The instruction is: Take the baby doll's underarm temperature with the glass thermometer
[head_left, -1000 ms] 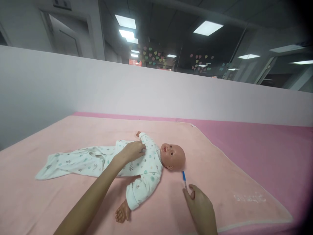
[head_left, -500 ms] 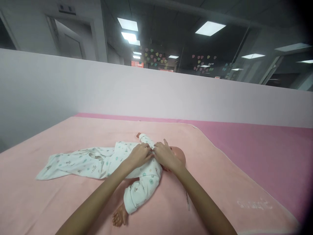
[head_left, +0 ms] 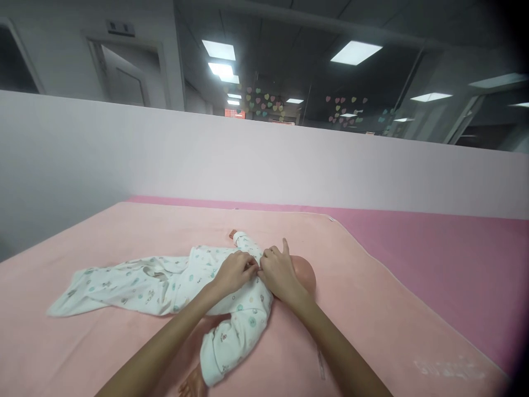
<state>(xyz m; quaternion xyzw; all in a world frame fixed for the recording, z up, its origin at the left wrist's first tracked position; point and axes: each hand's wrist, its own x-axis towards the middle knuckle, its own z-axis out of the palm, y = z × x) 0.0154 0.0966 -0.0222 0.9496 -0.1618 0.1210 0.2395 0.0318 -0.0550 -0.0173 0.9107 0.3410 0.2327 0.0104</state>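
Observation:
A baby doll (head_left: 305, 274) lies on its back on a peach blanket (head_left: 136, 353), its head to the right. It wears a white printed top (head_left: 243, 325) and white printed trousers (head_left: 119, 284). At the neckline of the top, my left hand (head_left: 236, 271) has its fingers pinched together on the cloth. Close against it, my right hand (head_left: 279, 270) pinches the same collar area, with one finger raised. My fingers hide whatever fastening may be there. One doll hand (head_left: 194, 383) pokes out of the near sleeve, and the other arm stretches away from me.
A white padded wall (head_left: 264, 160) rises behind the blanket. Pink matting (head_left: 433, 259) borders it on the right. A thin clear strip (head_left: 321, 364) lies beside my right forearm. Past the wall is glass with heart-shaped stickers (head_left: 264, 103).
The view has shifted slightly, so the doll sits a little lower in the picture. Both hands remain at the collar, with small finger movements; a finger of my right hand points up more.

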